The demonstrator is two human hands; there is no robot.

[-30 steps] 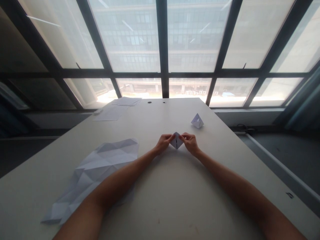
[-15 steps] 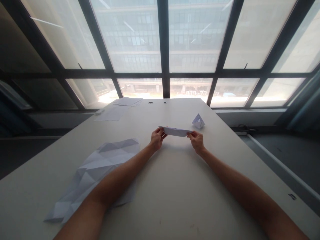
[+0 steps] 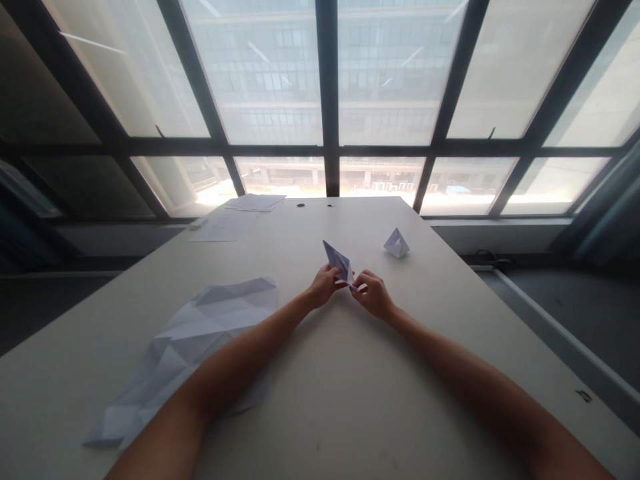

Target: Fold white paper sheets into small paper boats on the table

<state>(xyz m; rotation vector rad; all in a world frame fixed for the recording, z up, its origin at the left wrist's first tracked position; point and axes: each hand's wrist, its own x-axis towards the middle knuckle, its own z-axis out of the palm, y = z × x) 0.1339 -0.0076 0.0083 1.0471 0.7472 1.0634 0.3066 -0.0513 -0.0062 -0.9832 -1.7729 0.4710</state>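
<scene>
A folded piece of white paper (image 3: pixel 338 260) is held between my two hands above the table, with one pointed corner sticking up to the left. My left hand (image 3: pixel 325 285) is closed on its left side, fingers and thumb pinching the paper. At its lower right end, my right hand (image 3: pixel 371 293) pinches a small narrow part of the same paper. Beyond my right hand a small folded paper boat (image 3: pixel 397 243) stands on the table, touched by neither hand.
Creased paper sheets (image 3: pixel 210 320) lie on the left of the white table (image 3: pixel 320 413), partly under my left forearm. Flat paper sheets (image 3: pixel 220 227) rest at the far left, beside a small whitish item (image 3: pixel 198 223). Tall windows (image 3: pixel 280 73) rise behind the table.
The folded paper has turned from a long flat strip to a tilted shape with its point up. My right hand has moved left and nearer, close beside my left hand.
</scene>
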